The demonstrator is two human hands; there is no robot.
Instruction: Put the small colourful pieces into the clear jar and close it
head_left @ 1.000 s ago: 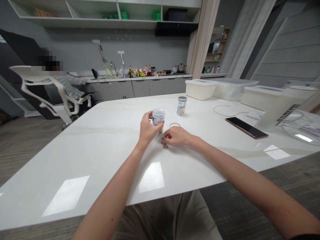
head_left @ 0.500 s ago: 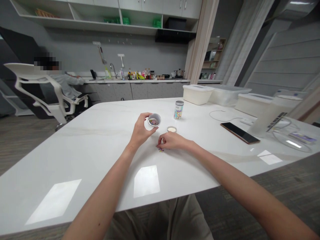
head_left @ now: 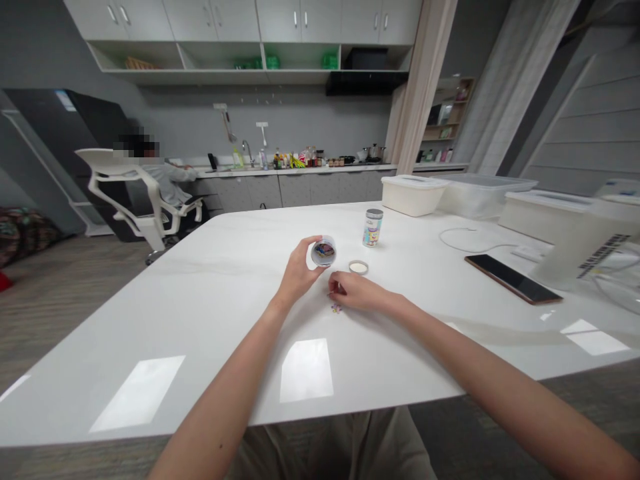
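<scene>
on the white table (head_left: 215, 300), around the middle, a small round jar (head_left: 319, 259) is held up in the left hand (head_left: 298, 272), tipped over so its open mouth faces the camera. pale greyish walls, round rim, a jumble of small dark and multicolored bits visible down inside; too small to say what they are. label not readable from this angle.

left hand: thumb and fingers curved around the jar, spread about as wide as the jar itself, thumb along the lower edge, fingers over the far upper side. grip looks firm, nothing else in it.

right hand (head_left: 354, 291): low at the tabletop, just right of and nearer than the jar, fingers curled in, thumb and index tips close together. whether a piece is pinched there, cannot tell, too small.

loose colorful pieces (head_left: 336, 309), purplish and yellow, lie in a little cluster on the table just nearer than the right fingertips. round lid (head_left: 359, 267) with a pale inside and darker rim lies flat just beyond the right hand, apart from it. second jar (head_left: 372, 228), upright, grey lid on, bright printed label, stands farther back. dark phone (head_left: 513, 279) lies flat well off to the right.
</scene>
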